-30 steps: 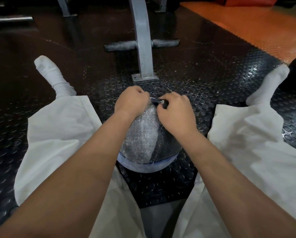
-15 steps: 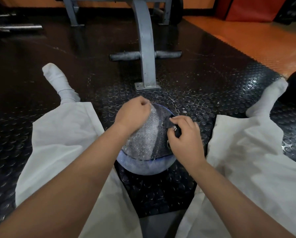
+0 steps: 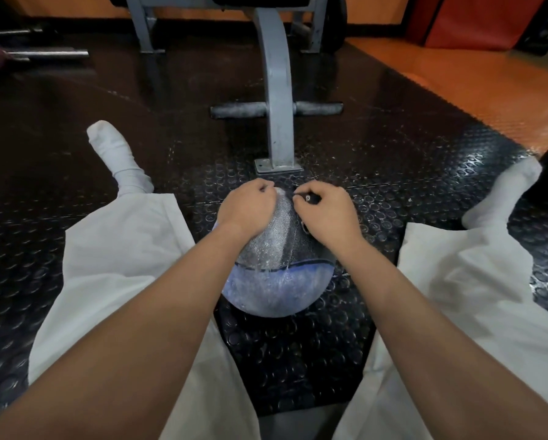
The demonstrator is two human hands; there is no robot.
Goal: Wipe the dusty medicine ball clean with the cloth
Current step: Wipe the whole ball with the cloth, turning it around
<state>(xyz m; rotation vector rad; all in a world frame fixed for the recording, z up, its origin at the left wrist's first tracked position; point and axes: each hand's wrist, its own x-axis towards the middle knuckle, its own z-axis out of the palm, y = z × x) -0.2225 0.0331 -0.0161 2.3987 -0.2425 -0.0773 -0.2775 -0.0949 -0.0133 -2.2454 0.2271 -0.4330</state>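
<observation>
Since the earlier frame the right hand (image 3: pixel 328 214) is being brought back from the right flank of the ball (image 3: pixel 275 290) to its far top. It is now being held just beside the left hand (image 3: pixel 248 206), the two close but not touching. Both hands are being kept curled on the cloth (image 3: pixel 275 246). Its far edge is being pinched by the left, and a dark fold of it is being gripped by the right. What is glinting between the right fingers cannot be told.

The ball is being kept on the floor (image 3: pixel 393 173) between the spread legs, straight ahead of and below both hands, with neither hand nearer than the other. Being round, it is offering no long axis. The coming stroke is judged to be turning on the cloth being drawn from the far top back toward the body, over the near face that is being left bare.

The cloth is being seen as a thin grey weave with a fine glittering grain, draped over the ball's upper half. Below its dark hem the ball is being shown as blue, matt and filmed with pale dust. The floor is being shown as black rubber, studded with round bumps.
</observation>
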